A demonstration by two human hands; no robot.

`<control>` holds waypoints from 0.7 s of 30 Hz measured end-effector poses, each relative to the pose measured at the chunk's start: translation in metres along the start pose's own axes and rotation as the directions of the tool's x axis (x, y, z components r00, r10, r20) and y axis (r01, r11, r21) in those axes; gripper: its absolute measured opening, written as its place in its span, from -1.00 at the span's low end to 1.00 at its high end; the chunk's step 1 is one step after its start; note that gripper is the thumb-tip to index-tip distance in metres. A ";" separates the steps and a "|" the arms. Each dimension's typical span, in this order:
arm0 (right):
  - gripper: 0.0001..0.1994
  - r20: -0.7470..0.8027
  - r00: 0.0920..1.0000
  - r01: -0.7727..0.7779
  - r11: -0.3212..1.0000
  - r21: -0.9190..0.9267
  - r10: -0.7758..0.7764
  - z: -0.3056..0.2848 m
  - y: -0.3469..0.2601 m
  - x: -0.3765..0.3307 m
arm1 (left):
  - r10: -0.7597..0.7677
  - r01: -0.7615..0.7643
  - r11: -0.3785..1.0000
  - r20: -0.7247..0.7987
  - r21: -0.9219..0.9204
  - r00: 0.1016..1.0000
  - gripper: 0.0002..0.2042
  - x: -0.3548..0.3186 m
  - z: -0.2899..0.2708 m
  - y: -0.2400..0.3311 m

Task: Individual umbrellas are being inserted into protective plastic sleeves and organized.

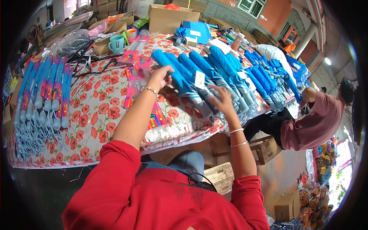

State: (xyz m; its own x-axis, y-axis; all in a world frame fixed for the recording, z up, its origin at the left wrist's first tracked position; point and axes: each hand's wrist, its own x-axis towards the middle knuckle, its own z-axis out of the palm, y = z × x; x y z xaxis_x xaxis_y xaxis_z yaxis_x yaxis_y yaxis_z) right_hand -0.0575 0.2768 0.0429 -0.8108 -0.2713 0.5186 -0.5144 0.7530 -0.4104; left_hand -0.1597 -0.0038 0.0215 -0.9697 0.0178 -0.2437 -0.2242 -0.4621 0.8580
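A folded blue umbrella (164,61) lies slantwise on the table at the left end of a row of similar umbrellas (220,63). My left hand (160,78) is at its upper left side, fingers curled in against the blue cloth. Over the grey lower ends of the row is my right hand (222,100), its fingers spread and nothing held in it. A white tag (199,79) hangs on one umbrella between my hands. Clear plastic sleeves with bright pink printing (156,118) lie under and beside my left forearm.
Sleeved umbrellas with grey handles and cords (46,90) line the left of the flowered tablecloth (90,115). A teal mug (116,44), a cardboard box (172,18) and a blue folder (196,32) stand behind. More umbrellas (268,82) lie right, beside a seated person (312,122).
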 end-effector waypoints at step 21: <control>-0.74 -0.008 0.986 -0.153 0.936 0.318 0.164 -0.012 -0.091 0.019 | 0.477 -0.411 0.878 0.362 -0.247 0.801 -0.62 -0.090 0.059 0.122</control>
State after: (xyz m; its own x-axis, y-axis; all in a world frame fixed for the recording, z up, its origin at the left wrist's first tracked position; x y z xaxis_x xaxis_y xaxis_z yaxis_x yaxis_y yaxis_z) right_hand -0.0223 0.2099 0.0987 -0.8820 -0.1393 0.4501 -0.4459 0.5557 -0.7017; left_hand -0.1054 -0.0097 0.1743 -0.9188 0.1152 0.3775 0.2256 -0.6315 0.7418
